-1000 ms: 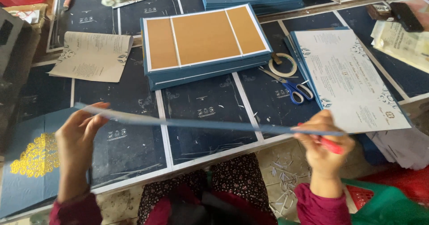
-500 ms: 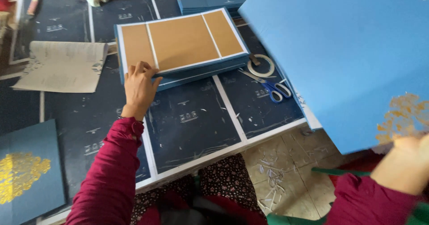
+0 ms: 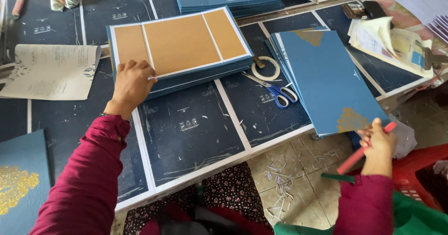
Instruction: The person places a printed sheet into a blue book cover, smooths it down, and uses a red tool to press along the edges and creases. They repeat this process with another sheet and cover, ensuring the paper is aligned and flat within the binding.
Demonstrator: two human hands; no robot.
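The counter [image 3: 196, 137], covered in dark printed sheets, carries two main work items: a stack of blue folded covers with brown board panels [image 3: 179, 46] at the far centre, and a pile of blue covers with gold ornament [image 3: 326, 83] at the right, its near corner overhanging the counter edge. Principal risk — the right pile appears poorly supported at that overhang; a light pull or a release off balance could tip the top cover onto the floor, where paper trimmings lie. Secondary risk: the scissors [image 3: 277, 93] and the tape roll [image 3: 266, 68] lie just beside the pile's left edge, and a sliding cover could catch on them or push them. At the brown-panel stack, lifting by one corner only could bend or drag the top piece out of alignment. Left hand [image 3: 132, 83]: arm extended forward, palm down, fingers curled at the near-left edge of the top panel, grip pressed on that edge rather than closed round it. Right hand [image 3: 380, 144]: held low at the near right, grip closed on a red stick-shaped tool [image 3: 359, 155], fingertips touching the overhanging corner.
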